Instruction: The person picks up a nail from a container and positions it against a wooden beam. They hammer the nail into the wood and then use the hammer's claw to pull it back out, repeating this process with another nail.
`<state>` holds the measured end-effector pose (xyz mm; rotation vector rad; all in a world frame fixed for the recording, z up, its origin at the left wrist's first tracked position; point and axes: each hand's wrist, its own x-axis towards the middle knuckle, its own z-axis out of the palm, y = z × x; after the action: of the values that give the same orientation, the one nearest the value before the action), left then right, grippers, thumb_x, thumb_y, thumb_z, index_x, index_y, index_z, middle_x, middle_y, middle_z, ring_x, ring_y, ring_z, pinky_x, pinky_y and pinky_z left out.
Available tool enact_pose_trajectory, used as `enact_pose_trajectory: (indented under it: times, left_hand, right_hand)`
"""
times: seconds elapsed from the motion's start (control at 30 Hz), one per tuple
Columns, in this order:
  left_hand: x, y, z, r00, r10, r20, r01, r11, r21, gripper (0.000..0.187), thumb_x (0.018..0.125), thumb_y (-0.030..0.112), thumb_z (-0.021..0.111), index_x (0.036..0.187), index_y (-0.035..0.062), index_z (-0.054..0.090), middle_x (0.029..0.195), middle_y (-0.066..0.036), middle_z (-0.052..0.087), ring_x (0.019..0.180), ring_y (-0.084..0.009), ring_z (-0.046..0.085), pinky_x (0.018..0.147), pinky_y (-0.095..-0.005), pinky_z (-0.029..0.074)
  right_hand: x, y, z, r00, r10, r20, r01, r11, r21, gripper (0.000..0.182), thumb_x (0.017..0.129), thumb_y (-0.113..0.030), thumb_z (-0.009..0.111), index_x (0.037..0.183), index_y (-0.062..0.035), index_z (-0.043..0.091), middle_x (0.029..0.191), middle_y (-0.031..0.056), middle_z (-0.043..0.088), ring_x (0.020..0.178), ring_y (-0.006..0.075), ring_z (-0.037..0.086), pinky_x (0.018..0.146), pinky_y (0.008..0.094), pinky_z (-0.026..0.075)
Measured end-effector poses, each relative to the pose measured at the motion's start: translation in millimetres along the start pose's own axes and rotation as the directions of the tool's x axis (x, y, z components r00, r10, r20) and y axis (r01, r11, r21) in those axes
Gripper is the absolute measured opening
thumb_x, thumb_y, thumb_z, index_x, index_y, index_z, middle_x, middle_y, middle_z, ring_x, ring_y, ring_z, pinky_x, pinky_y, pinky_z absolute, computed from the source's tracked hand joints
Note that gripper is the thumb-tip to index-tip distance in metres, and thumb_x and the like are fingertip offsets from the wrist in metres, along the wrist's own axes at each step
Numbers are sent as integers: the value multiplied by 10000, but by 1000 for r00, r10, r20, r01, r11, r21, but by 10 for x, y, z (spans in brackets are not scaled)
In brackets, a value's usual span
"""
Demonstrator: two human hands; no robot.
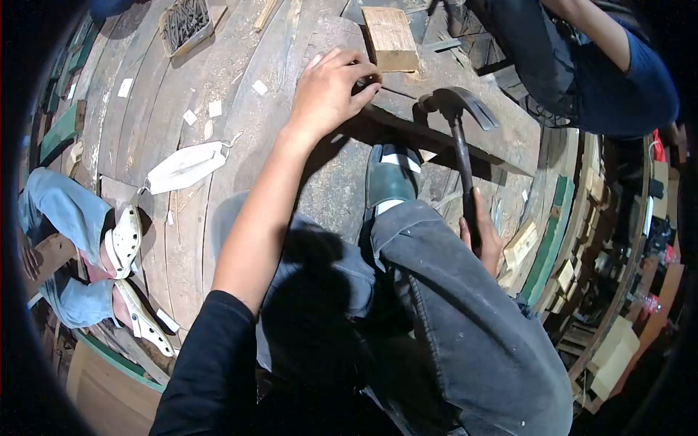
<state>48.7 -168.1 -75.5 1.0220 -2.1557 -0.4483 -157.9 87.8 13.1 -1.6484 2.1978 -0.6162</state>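
Note:
My right hand (486,234) is wrapped round the handle of a claw hammer (463,149), low down beside my right knee. The hammer's head is up, close to the edge of a dark-sided wooden board (502,134), its claw pointing right. Over the left part of that board is my left hand (336,86), its thumb and forefinger curled towards each other; whatever may be between the tips is too small to make out. Just beyond those fingers a short wooden block (390,40) rests on the board. My shoe (392,182) is under the board's near edge.
A tub of nails (187,27) stands at the upper left. A white face mask (187,168) and paper scraps lie on the plank floor (182,247). One person in pale clogs (127,240) is at left, another person (582,65) at upper right. Wood pieces (522,243) lie right.

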Motion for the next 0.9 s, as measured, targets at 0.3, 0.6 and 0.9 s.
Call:
enact_pose_trajectory:
  times: [0.3,0.6,0.9]
  left_hand:
    - [8,-9,60,1000,-20,3,20,999,28,204,828,268,731,957,110,735,993,-73,655,999,-268,624,898,-403,467]
    - [7,15,-14,1000,2,-3,-2,1000,5,204,829,254,736,947,89,733,1011,-89,670,980,-287,640,891,-410,489]
    - [38,-8,-56,998,-40,57,43,997,-57,244,819,266,743,947,60,720,979,-107,654,963,-309,635,906,-440,494]
  right_hand:
    - [-23,-46,-67,982,110,-152,-88,985,148,657,927,65,563,1521,-143,376,1182,246,637,964,268,665,818,383,536]
    - [70,-50,-143,1000,7,9,-6,996,-86,679,927,58,565,1525,-209,382,1064,205,644,969,308,672,831,414,529]
    - [35,48,-79,994,105,9,-105,994,33,605,946,17,580,1506,-134,405,1249,216,635,1044,299,669,875,421,524]
